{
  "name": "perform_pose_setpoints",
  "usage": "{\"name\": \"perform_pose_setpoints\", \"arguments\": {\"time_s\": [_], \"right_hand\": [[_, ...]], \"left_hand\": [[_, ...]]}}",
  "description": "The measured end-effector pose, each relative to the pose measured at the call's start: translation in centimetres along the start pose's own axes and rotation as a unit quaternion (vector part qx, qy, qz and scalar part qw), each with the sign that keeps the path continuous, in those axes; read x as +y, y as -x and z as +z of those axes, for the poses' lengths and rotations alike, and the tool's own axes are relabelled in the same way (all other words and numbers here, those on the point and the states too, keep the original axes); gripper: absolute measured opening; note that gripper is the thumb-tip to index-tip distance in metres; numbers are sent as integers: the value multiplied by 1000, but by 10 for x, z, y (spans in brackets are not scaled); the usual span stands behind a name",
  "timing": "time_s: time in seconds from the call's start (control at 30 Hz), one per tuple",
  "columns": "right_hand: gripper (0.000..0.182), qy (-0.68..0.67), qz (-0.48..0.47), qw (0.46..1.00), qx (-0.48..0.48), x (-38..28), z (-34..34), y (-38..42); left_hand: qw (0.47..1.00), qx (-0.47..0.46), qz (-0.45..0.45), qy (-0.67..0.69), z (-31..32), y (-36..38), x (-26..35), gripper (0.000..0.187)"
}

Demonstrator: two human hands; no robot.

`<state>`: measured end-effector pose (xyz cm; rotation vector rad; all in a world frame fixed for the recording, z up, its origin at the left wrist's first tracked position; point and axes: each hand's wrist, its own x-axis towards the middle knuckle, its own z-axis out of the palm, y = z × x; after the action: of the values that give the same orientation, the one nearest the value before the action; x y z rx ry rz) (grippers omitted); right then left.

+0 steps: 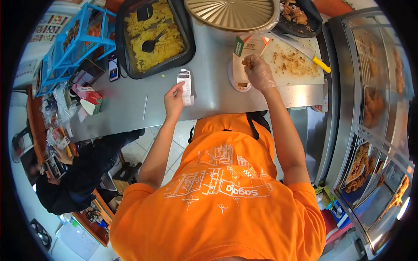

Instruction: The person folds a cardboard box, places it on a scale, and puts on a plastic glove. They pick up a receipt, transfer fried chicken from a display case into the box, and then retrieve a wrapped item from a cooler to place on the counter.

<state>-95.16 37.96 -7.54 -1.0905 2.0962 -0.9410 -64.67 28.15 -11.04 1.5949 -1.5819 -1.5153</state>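
My left hand (174, 101) holds a white printed paper slip (184, 87) between thumb and fingers, over the front of the steel counter. On my right hand (260, 74) is a clear plastic glove. Its fingers are closed on a small brown piece of food (248, 62), just over a paper packet (238, 69) with green and red corners. The packet is on a small round scale (241, 85) with a display. Beside them lies a white cutting board (305, 78) strewn with brown crumbs.
A knife with a yellow handle (321, 64) lies on the board. Behind are a gold-lidded container (233, 13) and a dark pan (315, 30). A tray of yellow food (154, 32), a phone (113, 69) and a blue rack (65, 56) stand left. Another person (87, 169) is at lower left.
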Motion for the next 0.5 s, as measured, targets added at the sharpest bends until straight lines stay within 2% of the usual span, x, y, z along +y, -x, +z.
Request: {"name": "perform_pose_setpoints", "arguments": {"time_s": [0.07,0.2,0.3,0.37,0.4,0.5], "right_hand": [[28,111,15,994,-7,-14,1,-3],[39,108,6,993,-52,-22,-9,4],[37,50,-18,998,-28,-6,-15,11],[35,-71,2,997,-11,-27,-36,24],[35,-70,2,997,-10,-34,-49,30],[36,-111,52,989,83,-43,-109,65]], "left_hand": [[999,-1,-11,42,1,-4,-12,23],[994,-7,-16,106,5,-6,-27,23],[993,-31,-49,104,6,1,-15,24],[992,-44,-51,102,6,1,-20,27],[992,-57,-49,99,7,-2,-21,31],[988,-65,-43,131,9,1,-6,40]]}}
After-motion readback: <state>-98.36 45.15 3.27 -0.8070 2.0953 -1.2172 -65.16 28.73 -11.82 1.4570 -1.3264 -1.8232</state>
